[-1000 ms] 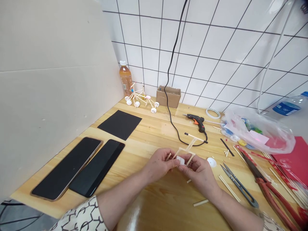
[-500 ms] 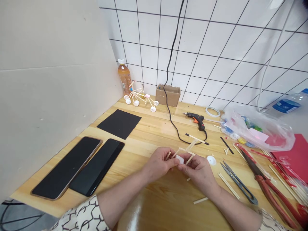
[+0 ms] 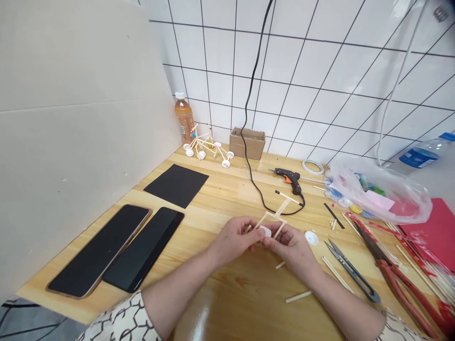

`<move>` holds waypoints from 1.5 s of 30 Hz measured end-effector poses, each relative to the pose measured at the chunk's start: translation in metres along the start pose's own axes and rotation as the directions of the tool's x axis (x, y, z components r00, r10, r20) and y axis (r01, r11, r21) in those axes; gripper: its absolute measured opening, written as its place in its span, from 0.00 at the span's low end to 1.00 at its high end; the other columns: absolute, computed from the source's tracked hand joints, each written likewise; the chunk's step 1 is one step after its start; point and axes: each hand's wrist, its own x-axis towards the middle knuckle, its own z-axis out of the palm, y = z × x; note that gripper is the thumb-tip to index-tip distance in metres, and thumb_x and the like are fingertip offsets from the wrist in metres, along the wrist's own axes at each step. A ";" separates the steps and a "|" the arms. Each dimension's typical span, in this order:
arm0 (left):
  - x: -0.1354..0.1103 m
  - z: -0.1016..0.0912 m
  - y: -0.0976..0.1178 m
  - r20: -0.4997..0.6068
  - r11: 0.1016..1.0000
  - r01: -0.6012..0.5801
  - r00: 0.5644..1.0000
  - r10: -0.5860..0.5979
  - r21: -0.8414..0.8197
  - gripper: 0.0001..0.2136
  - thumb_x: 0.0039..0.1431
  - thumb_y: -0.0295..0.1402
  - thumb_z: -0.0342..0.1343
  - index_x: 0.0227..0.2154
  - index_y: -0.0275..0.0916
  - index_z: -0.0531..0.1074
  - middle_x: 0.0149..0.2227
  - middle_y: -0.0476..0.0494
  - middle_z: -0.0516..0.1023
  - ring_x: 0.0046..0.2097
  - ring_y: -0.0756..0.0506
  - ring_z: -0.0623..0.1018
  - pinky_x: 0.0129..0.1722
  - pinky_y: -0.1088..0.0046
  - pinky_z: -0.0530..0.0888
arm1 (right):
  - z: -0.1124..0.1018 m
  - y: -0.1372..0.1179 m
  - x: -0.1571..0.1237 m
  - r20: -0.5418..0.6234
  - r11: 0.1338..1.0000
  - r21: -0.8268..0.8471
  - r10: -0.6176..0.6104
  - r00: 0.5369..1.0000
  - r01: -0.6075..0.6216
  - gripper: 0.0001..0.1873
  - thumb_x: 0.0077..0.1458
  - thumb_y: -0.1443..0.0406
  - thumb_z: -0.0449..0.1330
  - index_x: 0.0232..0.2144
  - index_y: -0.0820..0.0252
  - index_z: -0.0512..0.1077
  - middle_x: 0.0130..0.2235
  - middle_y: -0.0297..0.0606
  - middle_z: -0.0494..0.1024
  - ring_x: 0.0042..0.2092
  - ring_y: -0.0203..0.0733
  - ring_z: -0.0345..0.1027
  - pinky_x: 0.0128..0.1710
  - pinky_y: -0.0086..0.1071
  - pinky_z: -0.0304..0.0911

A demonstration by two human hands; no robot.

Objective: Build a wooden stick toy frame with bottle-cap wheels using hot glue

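Observation:
My left hand (image 3: 232, 239) and my right hand (image 3: 293, 246) meet over the middle of the wooden table (image 3: 227, 293). Together they pinch a small stick frame (image 3: 275, 218) with a white bottle cap (image 3: 265, 231) held between the fingertips of both hands. The frame's long stick points away from me toward the glue gun (image 3: 290, 179). A second white cap (image 3: 312, 237) lies on the table just right of my right hand.
Two phones (image 3: 121, 248) lie at the left beside a black sheet (image 3: 177, 178). Finished stick models (image 3: 208, 147), a bottle (image 3: 184, 118) and a cardboard box (image 3: 248, 142) stand at the back. Scissors (image 3: 351, 270), red pliers (image 3: 398, 279), loose sticks and a plastic bag (image 3: 377, 194) fill the right.
Both hands have stayed together on the frame and cap, shifting very slightly away from me. The frame has tilted a little between the fingers.

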 end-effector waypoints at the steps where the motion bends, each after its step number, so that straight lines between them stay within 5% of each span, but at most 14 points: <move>1: 0.000 -0.001 0.001 -0.005 1.000 0.003 1.000 -0.003 -0.010 0.14 0.52 0.41 0.55 0.30 0.33 0.72 0.24 0.49 0.72 0.22 0.54 0.68 0.24 0.78 0.63 | -0.001 -0.001 0.000 -0.009 1.000 -0.007 0.007 1.000 -0.007 0.15 0.43 0.57 0.66 0.32 0.60 0.72 0.28 0.36 0.79 0.31 0.39 0.72 0.34 0.34 0.66; 13: 0.001 -0.002 0.001 -0.113 1.000 0.007 0.994 -0.009 -0.017 0.07 0.48 0.33 0.55 0.22 0.34 0.70 0.18 0.52 0.68 0.22 0.54 0.66 0.26 0.78 0.62 | -0.007 -0.014 -0.003 -0.019 0.992 -0.088 0.089 0.996 -0.090 0.20 0.42 0.53 0.65 0.34 0.60 0.72 0.29 0.35 0.77 0.28 0.36 0.67 0.28 0.31 0.61; 18: 0.001 -0.002 0.002 -0.135 1.000 0.014 0.991 -0.017 -0.021 0.08 0.49 0.33 0.54 0.21 0.34 0.69 0.18 0.53 0.68 0.22 0.54 0.66 0.25 0.78 0.61 | -0.016 -0.019 -0.002 -0.150 0.982 -0.188 -0.008 0.989 -0.021 0.20 0.45 0.50 0.61 0.31 0.60 0.73 0.24 0.32 0.71 0.26 0.35 0.62 0.28 0.30 0.58; 25: 0.002 -0.001 0.000 -0.159 0.999 0.009 0.987 -0.016 -0.046 0.08 0.47 0.35 0.55 0.20 0.34 0.69 0.18 0.53 0.68 0.23 0.54 0.65 0.26 0.78 0.61 | -0.017 -0.011 0.001 -0.167 0.988 -0.154 -0.003 0.986 -0.023 0.19 0.44 0.50 0.62 0.25 0.61 0.70 0.19 0.29 0.65 0.22 0.31 0.54 0.22 0.28 0.50; 45: 0.001 -0.002 0.000 -0.175 0.999 0.006 0.984 -0.013 -0.039 0.09 0.46 0.36 0.56 0.20 0.34 0.69 0.17 0.52 0.67 0.22 0.53 0.64 0.24 0.77 0.59 | -0.013 -0.005 0.001 -0.201 0.995 -0.096 0.007 0.979 -0.026 0.19 0.40 0.50 0.65 0.20 0.60 0.68 0.17 0.29 0.65 0.20 0.30 0.55 0.21 0.28 0.51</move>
